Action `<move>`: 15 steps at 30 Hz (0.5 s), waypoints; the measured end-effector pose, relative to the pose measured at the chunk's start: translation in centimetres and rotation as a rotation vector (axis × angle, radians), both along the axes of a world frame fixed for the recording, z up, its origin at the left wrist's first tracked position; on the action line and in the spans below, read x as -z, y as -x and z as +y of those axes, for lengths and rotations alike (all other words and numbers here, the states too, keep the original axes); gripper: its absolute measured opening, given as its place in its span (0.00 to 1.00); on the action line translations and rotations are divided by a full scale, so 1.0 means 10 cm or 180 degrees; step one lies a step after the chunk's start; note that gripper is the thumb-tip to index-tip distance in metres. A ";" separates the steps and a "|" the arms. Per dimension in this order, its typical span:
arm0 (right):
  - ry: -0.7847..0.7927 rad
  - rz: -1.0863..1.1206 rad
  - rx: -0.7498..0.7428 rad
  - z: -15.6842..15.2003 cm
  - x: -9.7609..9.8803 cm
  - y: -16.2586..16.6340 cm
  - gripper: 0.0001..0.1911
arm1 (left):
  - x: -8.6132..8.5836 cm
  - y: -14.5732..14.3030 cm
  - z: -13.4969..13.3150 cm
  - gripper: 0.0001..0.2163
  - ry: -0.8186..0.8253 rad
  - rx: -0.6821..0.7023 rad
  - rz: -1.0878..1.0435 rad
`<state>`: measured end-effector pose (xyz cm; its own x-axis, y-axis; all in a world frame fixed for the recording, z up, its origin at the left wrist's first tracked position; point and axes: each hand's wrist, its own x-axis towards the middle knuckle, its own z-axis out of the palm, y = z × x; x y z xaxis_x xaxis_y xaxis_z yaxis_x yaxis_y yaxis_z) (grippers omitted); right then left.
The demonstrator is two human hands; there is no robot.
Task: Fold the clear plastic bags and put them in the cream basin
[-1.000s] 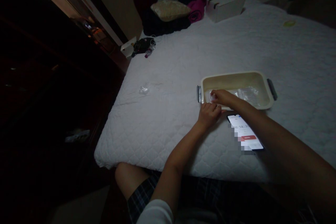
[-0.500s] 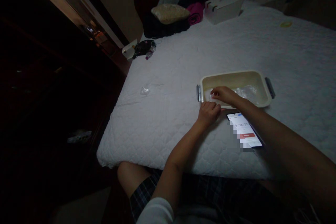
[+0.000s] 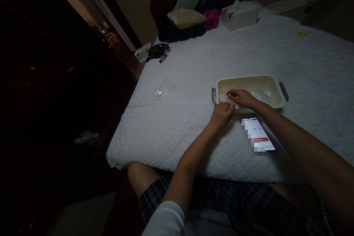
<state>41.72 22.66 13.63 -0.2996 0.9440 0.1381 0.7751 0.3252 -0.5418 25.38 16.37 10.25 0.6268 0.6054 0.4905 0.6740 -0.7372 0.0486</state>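
Observation:
A cream plastic bin (image 3: 246, 79) with grey side handles sits on the bed. My right hand (image 3: 242, 99) reaches over its near rim, thumb and fingers pinched on a crinkled clear plastic bag (image 3: 225, 99) at the bin's left end. Just in front, my left hand (image 3: 222, 112) is closed at the near left rim, fingertips beside the same bag. What those fingers grip is hidden. More clear plastic bags (image 3: 264, 96) lie in the right part of the bin. On the bed before the bin rests a phone (image 3: 260, 134) with a lit timer screen.
The bed has a white quilted cover (image 3: 177, 129). A small clear plastic piece (image 3: 158, 93) lies left of the bin. Farther back are a dark bag (image 3: 157, 51), a beige cushion (image 3: 186, 18), a pink roll (image 3: 211, 20), a white box (image 3: 242, 15) and a yellow ring (image 3: 302, 34).
The whole view has shifted slightly. My left hand has come up closer to my right hand at the rim, and my right hand's fingers have lifted a little with the plastic.

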 end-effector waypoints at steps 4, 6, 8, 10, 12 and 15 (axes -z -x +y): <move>-0.0499 0.0329 0.0270 -0.26 -0.20 0.16 0.18 | 0.03 0.20 -0.16 0.12 -0.0148 -0.0180 -0.0214; -0.0809 0.0363 0.0319 -0.42 -0.28 0.30 0.18 | 0.08 0.38 -0.28 0.11 -0.0107 -0.0359 -0.0190; -0.0984 0.0359 0.0213 -0.58 -0.30 0.50 0.17 | 0.15 0.61 -0.42 0.09 -0.0051 -0.0525 -0.0153; -0.1021 0.0465 0.0035 -0.74 -0.24 0.75 0.16 | 0.22 0.87 -0.57 0.08 -0.0042 -0.0810 -0.0171; -0.0966 0.0617 -0.0156 -0.89 -0.10 1.06 0.16 | 0.30 1.13 -0.72 0.06 0.0011 -0.1262 -0.0279; -0.0878 0.0742 -0.0473 -1.07 0.16 1.57 0.15 | 0.40 1.52 -0.92 0.05 -0.0012 -0.1895 -0.0547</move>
<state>26.03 11.94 12.00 -0.3609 0.8106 0.4612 0.5749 0.5827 -0.5744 10.21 7.13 6.25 0.0938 0.8251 0.5571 0.9525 -0.2373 0.1910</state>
